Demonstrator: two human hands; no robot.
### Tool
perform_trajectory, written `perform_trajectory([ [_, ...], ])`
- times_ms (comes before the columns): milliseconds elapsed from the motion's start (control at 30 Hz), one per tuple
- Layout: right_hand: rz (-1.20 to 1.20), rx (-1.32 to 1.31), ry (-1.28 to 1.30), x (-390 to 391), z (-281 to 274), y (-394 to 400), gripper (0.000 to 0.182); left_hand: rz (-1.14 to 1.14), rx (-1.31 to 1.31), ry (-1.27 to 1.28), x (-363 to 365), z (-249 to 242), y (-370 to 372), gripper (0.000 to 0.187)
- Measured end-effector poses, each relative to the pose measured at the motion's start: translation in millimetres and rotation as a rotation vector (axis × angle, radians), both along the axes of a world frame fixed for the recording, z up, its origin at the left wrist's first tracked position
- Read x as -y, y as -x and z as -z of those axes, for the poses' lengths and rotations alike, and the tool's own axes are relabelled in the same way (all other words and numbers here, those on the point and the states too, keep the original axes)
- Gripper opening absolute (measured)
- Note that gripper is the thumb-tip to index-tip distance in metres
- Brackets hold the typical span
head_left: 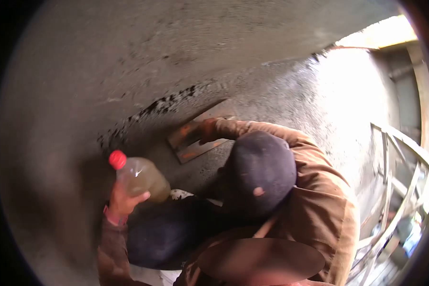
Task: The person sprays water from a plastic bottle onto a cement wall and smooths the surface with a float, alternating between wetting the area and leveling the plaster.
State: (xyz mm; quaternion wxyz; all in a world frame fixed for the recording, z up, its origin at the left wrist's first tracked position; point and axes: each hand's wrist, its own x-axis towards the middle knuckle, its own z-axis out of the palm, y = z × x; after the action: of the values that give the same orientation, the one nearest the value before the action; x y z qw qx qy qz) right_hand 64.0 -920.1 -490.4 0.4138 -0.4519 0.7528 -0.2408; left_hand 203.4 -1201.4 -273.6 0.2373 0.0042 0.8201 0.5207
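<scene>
My left hand is wrapped round a clear plastic bottle with a red cap and cloudy brownish liquid inside. The bottle leans, its cap toward the upper left, near the grey cement surface. On the other side, my right hand grips a flat rectangular plastering float, brownish with orange patches. The float lies against or very close to the cement; contact cannot be made out exactly. Its handle is mostly hidden by my fingers. My right arm, in a brown sleeve, reaches round my dark-clothed knee.
Rough grey cement fills the left and top, with a band of dark pits just above the float. Pale wooden framing stands at the right. Strong light whitens the upper right.
</scene>
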Motion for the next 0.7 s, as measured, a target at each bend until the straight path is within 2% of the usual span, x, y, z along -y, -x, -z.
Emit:
perform_trajectory([
  [67, 0.004, 0.033, 0.040, 3, 4, 6, 0.051, -0.083, 0.136, -0.099, 3, 0, 0, 0.066],
  [133, -0.036, 0.068, 0.103, 1, 16, 4, 0.051, -0.064, 0.138, -0.082, 1, -3, 5, 0.066],
  [200, -0.022, -0.070, 0.333, 3, 27, -1, 0.047, -0.074, 0.142, -0.059, -2, -6, 6, 0.066],
  [233, -0.038, -0.067, 0.342, 3, 9, 1, 0.047, -0.037, 0.035, 0.008, -4, -7, 8, 0.066],
  [267, -0.043, -0.064, 0.065, 3, -8, 3, 0.045, -0.015, -0.066, 0.081, -6, -6, 9, 0.066],
  [300, -0.071, -0.065, -0.202, 5, -20, 2, 0.044, -0.052, -0.038, 0.070, -7, -6, 8, 0.065],
  [333, -0.026, -0.016, -0.166, 1, -12, 4, 0.043, -0.104, -0.009, 0.069, -5, -8, 6, 0.064],
  [367, -0.013, -0.052, -0.207, 3, -12, 5, 0.044, -0.137, 0.022, 0.069, -6, -15, 5, 0.063],
  [400, 0.102, -0.136, -0.140, 3, -6, 4, 0.044, -0.159, 0.048, 0.067, -7, -21, 6, 0.063],
  [433, 0.062, -0.240, -0.129, 7, 6, 8, 0.041, -0.121, 0.052, 0.056, -4, -21, 6, 0.072],
  [467, 0.037, -0.347, -0.123, 15, 16, 14, 0.039, -0.148, 0.054, 0.076, -2, -21, 2, 0.072],
  [533, 0.044, -0.416, -0.046, 27, -2, 27, 0.037, -0.194, 0.058, -0.029, -1, -20, -1, 0.071],
  [667, -0.038, -0.448, -0.054, 43, -12, 36, 0.039, -0.256, 0.015, -0.066, -5, -27, 1, 0.060],
  [700, -0.056, -0.363, -0.103, 41, -10, 30, 0.039, -0.258, 0.015, -0.054, -2, -23, -2, 0.061],
])
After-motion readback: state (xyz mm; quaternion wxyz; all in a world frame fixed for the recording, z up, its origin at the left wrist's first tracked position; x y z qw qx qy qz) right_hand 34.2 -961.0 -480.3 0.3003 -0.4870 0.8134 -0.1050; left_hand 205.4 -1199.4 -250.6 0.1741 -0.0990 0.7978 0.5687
